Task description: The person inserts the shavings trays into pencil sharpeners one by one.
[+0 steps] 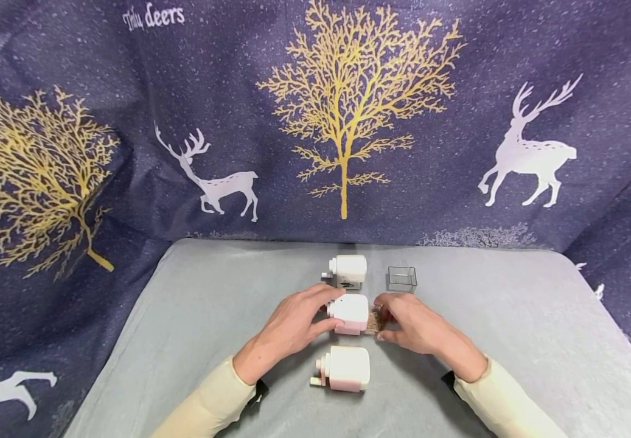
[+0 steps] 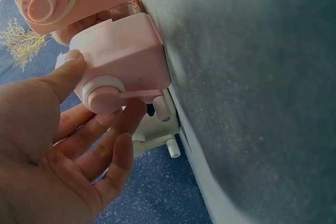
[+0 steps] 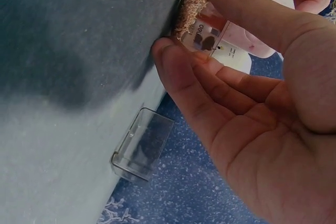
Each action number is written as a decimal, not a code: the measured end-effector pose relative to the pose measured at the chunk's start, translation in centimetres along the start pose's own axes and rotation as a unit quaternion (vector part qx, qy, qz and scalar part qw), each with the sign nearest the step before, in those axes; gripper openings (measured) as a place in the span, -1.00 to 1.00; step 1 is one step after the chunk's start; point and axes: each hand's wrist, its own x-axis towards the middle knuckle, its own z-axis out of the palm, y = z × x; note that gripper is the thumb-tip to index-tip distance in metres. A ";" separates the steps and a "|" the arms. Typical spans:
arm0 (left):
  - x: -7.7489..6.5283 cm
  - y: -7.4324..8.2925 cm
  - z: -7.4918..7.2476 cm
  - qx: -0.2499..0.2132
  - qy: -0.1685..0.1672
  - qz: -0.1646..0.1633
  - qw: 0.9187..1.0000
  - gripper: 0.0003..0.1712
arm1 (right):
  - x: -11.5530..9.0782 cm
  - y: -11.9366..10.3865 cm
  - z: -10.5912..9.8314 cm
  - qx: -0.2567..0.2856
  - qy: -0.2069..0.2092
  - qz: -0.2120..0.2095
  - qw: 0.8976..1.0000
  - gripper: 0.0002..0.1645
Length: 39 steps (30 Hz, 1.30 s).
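Note:
Midway along the table, a pink-and-white crank pencil sharpener is steadied by my left hand, thumb and fingers on either side of its crank end. In the left wrist view its pink body and crank handle show. My right hand pinches the see-through shavings drawer between thumb and fingers. This drawer sticks out of the sharpener's right end. Curly brown shavings fill part of it in the right wrist view.
Nearer the front edge stands another pink-and-white sharpener, its crank to the left. Behind the middle one is a white sharpener. To that one's right lies a loose clear drawer. A dark cloth with deer and trees hangs behind the grey table.

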 end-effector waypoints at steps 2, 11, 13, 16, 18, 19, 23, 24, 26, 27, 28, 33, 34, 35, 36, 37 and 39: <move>0.0 0.0 0.0 0.000 0.000 0.001 1.000 -0.32 | 0.1 -0.1 0.0 -0.002 0.003 -0.003 1.000 -0.52; 0.0 0.1 0.0 -0.001 -0.002 -0.001 1.000 -0.32 | 0.3 -0.1 0.3 0.000 -0.004 0.001 1.000 -0.52; 0.0 0.1 0.1 0.000 -0.003 -0.002 1.000 -0.31 | 0.4 -0.1 0.4 0.000 -0.007 0.006 1.000 -0.53; -0.1 0.0 0.1 0.000 -0.003 -0.001 1.000 -0.31 | 0.4 -0.1 0.4 -0.002 -0.008 0.010 1.000 -0.53; -0.1 0.0 0.1 0.000 -0.003 0.000 1.000 -0.31 | 0.5 -0.1 0.4 -0.001 -0.009 0.011 1.000 -0.53; -0.1 0.0 0.1 0.000 -0.003 0.000 1.000 -0.31 | 0.5 -0.1 0.4 0.001 -0.009 0.011 1.000 -0.53; -0.1 0.0 0.1 0.001 -0.002 0.002 1.000 -0.31 | 0.6 -0.1 0.4 0.006 -0.009 0.008 1.000 -0.55; -0.1 0.0 0.1 0.001 -0.002 0.002 1.000 -0.31 | 0.6 -0.1 0.4 0.007 -0.009 0.007 1.000 -0.56; -0.1 0.0 0.1 0.001 -0.001 0.003 1.000 -0.32 | 0.7 -0.1 0.4 0.008 -0.007 0.005 1.000 -0.57; -0.1 0.0 0.1 0.000 -0.001 0.004 1.000 -0.32 | 0.7 -0.1 0.4 0.008 -0.005 0.004 1.000 -0.58; -0.1 0.0 0.1 0.000 0.000 0.004 1.000 -0.32 | 0.8 -0.1 0.4 0.006 -0.004 0.002 1.000 -0.58; 0.0 -0.1 0.1 -0.002 0.001 0.004 1.000 -0.33 | 0.9 -0.1 0.4 -0.001 0.001 -0.002 1.000 -0.60; 0.0 -0.1 0.0 -0.002 0.000 0.003 1.000 -0.33 | 1.0 -0.1 0.5 -0.001 0.002 -0.002 1.000 -0.60; 0.0 -0.1 0.0 -0.002 0.000 0.003 1.000 -0.33 | 1.0 -0.1 0.5 -0.003 0.002 -0.003 1.000 -0.60; 0.0 -0.1 0.0 -0.002 0.000 0.003 1.000 -0.33 | 1.0 -0.1 0.5 -0.005 0.004 -0.003 1.000 -0.59; 0.0 -0.1 0.0 -0.001 0.000 0.002 1.000 -0.33 | 1.1 -0.1 0.5 -0.005 0.005 -0.005 1.000 -0.60; 0.0 -0.1 0.0 0.000 -0.001 0.002 1.000 -0.32 | 1.2 -0.1 0.5 -0.007 0.007 -0.011 1.000 -0.60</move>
